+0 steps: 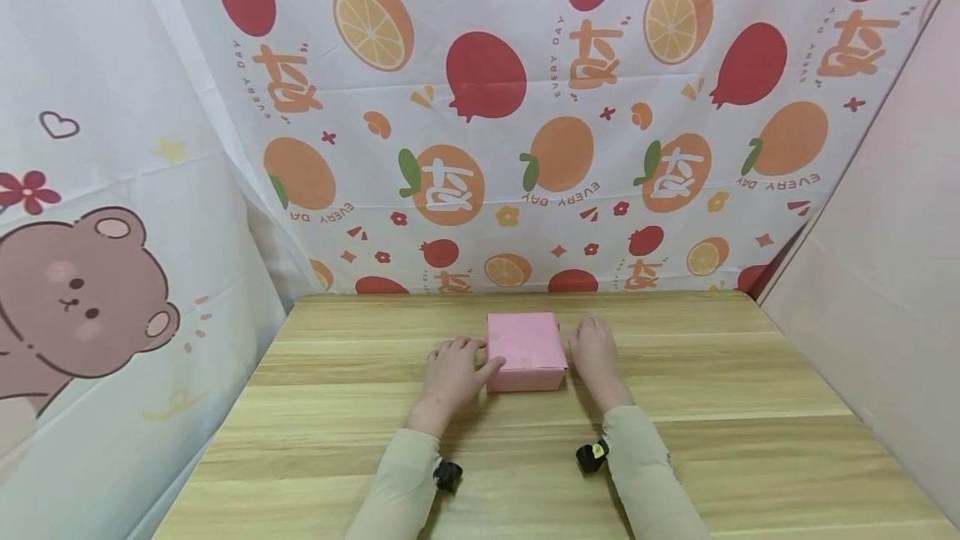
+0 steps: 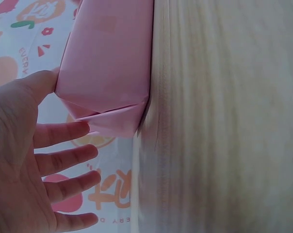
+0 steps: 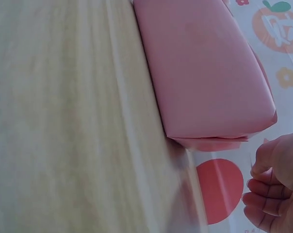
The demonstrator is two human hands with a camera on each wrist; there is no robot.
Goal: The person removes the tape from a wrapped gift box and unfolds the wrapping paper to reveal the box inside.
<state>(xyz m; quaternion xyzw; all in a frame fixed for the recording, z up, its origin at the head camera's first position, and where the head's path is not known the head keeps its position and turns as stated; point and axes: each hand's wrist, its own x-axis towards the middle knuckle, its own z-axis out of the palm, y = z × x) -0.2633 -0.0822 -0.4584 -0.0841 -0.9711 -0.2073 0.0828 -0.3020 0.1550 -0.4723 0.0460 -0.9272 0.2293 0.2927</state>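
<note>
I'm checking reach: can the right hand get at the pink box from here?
Probably yes: the right hand is just beside the pink box, and nothing visible stands between them.

1. Head view: high, well back from the near side of the pink box, peering forward and down.
2. Left wrist view: low, close, tipped sideways, facing the box's near-left end.
3. Right wrist mirrors it, near-right; both share the box's near face.

1 pink box, 2 hands, 2 blk wrist cams, 1 wd tbl
</note>
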